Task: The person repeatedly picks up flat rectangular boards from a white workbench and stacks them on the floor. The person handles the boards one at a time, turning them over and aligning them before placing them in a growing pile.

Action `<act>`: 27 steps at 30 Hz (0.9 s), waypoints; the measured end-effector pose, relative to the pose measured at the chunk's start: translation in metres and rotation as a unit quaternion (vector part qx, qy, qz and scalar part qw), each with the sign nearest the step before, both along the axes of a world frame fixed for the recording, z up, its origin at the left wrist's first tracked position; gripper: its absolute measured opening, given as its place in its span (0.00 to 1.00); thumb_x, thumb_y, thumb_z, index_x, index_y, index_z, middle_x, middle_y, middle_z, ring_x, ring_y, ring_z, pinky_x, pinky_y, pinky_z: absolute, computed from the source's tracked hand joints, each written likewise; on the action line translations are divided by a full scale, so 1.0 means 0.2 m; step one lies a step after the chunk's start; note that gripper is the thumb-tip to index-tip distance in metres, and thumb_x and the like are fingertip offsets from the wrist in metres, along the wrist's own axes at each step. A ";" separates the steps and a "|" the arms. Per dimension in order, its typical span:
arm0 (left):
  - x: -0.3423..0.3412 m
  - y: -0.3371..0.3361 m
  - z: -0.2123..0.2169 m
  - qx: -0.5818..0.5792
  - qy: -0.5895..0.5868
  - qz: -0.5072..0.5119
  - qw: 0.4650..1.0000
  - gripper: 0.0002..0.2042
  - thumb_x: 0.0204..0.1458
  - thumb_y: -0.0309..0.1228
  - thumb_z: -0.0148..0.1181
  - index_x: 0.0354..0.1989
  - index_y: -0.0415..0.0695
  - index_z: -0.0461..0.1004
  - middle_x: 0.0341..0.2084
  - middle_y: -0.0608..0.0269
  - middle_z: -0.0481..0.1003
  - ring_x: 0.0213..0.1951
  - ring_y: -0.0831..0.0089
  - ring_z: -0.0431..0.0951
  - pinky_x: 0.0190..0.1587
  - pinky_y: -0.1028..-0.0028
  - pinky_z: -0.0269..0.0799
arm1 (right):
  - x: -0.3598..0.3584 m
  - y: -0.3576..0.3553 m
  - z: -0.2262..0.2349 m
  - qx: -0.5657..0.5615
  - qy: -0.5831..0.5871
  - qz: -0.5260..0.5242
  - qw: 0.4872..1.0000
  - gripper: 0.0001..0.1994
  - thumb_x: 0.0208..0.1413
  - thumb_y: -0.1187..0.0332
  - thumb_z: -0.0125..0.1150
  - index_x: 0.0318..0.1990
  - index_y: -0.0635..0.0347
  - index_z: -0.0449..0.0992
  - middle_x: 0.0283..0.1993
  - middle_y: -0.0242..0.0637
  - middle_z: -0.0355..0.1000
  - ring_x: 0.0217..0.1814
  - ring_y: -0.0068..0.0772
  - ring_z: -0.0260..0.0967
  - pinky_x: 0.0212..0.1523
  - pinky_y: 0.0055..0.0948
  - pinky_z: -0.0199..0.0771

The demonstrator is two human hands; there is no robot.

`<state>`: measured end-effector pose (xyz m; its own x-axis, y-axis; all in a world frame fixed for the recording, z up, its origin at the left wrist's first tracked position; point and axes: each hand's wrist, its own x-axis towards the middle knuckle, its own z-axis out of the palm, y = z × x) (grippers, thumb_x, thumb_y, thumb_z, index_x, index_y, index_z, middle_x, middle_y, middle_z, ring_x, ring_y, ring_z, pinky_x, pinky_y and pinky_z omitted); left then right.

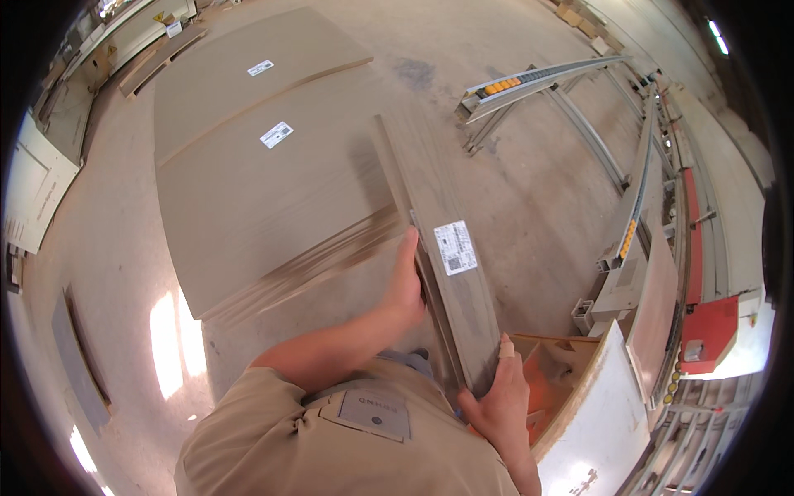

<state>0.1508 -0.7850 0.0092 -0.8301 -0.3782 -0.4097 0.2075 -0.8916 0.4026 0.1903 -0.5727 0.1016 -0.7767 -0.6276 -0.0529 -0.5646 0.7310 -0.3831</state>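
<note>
A long, narrow grey-brown wood-grain board (pixel 480 310) slants in front of my body, with a white printed label (pixel 456 248) on its upper face. My left hand (pixel 405 285) grips its left edge about midway along. Around the near right corner my right hand (pixel 503 395) is closed, with a light wrap on one finger. Whether a second strip lies under the board I cannot tell. To the left, wide flat panels of the same colour (pixel 248 215) form a stack with uneven near edges. Two labels (pixel 276 135) are stuck on the panels.
At right stand metal roller rails (pixel 538 78) with orange rollers, beside a long red and white machine (pixel 711 331). An open-topped wooden box (pixel 571 364) with orange inside is close by my right hand. A grey board (pixel 78 355) lies on the floor at far left.
</note>
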 end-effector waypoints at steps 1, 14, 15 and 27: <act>0.01 -0.02 0.00 -0.008 -0.015 0.003 1.000 0.32 0.61 0.59 0.50 0.61 0.44 0.69 0.54 0.60 0.75 0.55 0.64 0.74 0.61 0.62 0.67 | 0.01 -0.03 0.00 0.018 -0.002 -0.010 1.000 0.48 0.38 0.65 0.73 0.68 0.73 0.54 0.57 0.56 0.66 0.49 0.57 0.72 0.40 0.43 0.78; 0.05 -0.47 0.30 -0.195 0.054 -0.040 0.978 0.22 0.56 0.44 0.57 0.51 0.38 0.73 0.43 0.55 0.78 0.46 0.63 0.79 0.46 0.63 0.78 | -0.50 -0.58 0.00 -0.352 -0.423 0.031 0.834 0.43 0.61 0.61 0.59 0.76 0.63 0.41 0.78 0.53 0.46 0.82 0.45 0.38 0.76 0.40 0.44; 0.03 -0.49 0.35 -0.217 0.051 -0.030 0.974 0.21 0.56 0.43 0.57 0.50 0.39 0.74 0.41 0.56 0.78 0.43 0.65 0.80 0.43 0.64 0.79 | -0.54 -0.72 -0.05 -0.417 -0.445 0.075 0.789 0.40 0.64 0.60 0.55 0.76 0.64 0.41 0.77 0.52 0.48 0.81 0.42 0.41 0.75 0.38 0.45; -0.05 -1.45 0.50 -0.501 -0.244 -0.271 0.785 0.16 0.52 0.46 0.58 0.39 0.46 0.78 0.35 0.61 0.79 0.36 0.70 0.77 0.41 0.68 0.73 | -0.31 -1.74 -0.18 -0.446 -0.684 -0.072 0.574 0.24 0.70 0.52 0.49 0.64 0.59 0.61 0.62 0.36 0.65 0.65 0.34 0.61 0.64 0.39 0.62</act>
<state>0.1414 -1.0753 0.1095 -0.8174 -0.3589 -0.4506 -0.4895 0.0202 0.8718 0.1282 -0.9206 0.0660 -0.4386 -0.8135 -0.3819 0.7503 -0.0977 -0.6538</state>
